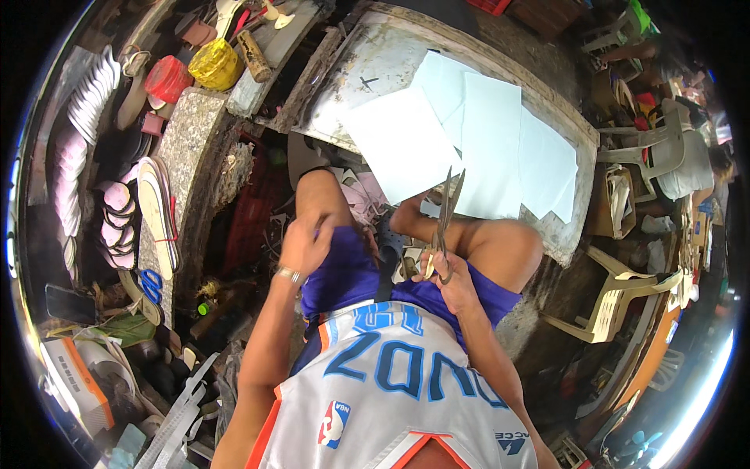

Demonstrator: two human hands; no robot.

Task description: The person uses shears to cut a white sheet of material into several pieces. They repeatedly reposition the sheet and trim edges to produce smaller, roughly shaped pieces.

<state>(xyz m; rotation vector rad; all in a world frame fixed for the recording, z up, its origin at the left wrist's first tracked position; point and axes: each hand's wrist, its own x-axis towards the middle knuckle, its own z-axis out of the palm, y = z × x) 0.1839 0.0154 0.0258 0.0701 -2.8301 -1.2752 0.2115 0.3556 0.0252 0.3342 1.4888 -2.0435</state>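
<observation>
My right hand (455,283) is closed round the handles of a pair of large metal scissors (445,213). The blades point up and away from me and stand a little apart, with their tips at the edge of the white sheets. My left hand (306,246) lies on my thigh over the purple shorts, its fingers loosely bent, and nothing shows in it. Beyond my knees a low worn table (344,86) carries overlapping white sheets: one lies tilted at the left (402,144), another at the middle (492,117), more at the right (547,164).
To my left, a stone-like bench (191,141) holds stacked soles (158,211), blue-handled scissors (149,287) and red and yellow tins (215,64). Pinkish scraps (363,195) lie below the table. A beige plastic chair (609,297) stands at my right; a person (687,168) sits farther off.
</observation>
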